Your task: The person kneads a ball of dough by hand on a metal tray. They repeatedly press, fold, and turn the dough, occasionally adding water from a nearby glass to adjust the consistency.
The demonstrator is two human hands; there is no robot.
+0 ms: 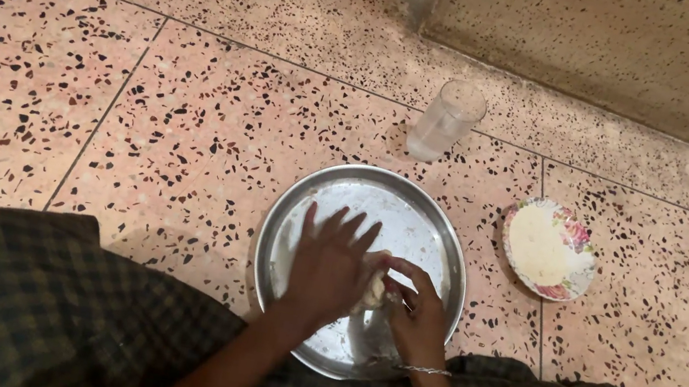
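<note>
We see a small lump of dough (pixel 373 291) low in the steel tray (pixel 449 240) on the floor (pixel 188 119). Our right hand (pixel 416 315) pinches it; our left hand (pixel 330 267) lies flat, fingers spread, beside it. We think the dough may stick and tear, or the tray may slide towards the water glass (pixel 444 119) and the floral plate of flour (pixel 550 249).

No packages, labels, signs or screens in view.
</note>
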